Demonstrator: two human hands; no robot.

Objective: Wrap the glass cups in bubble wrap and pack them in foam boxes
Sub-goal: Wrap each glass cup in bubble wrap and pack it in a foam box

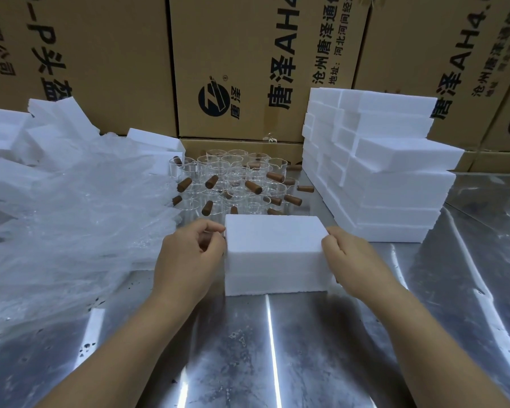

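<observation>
Towering along the back, printed cardboard cartons form a wall behind a shiny metal surface. A big heap of clear bubble wrap spreads over the surface's left side, with loose foam pieces behind it. On the right stands a stack of foam boxes, several layers high. A closed white foam box sits on the surface in the middle, near the front. Just behind it, between the wrap and the stack, cluster the glass cups, bare, with brown wooden handles pointing various ways. The left grip is curled against the box's left end, fingertips at its upper edge. The right grip clasps the right end, thumb on the top rim.
</observation>
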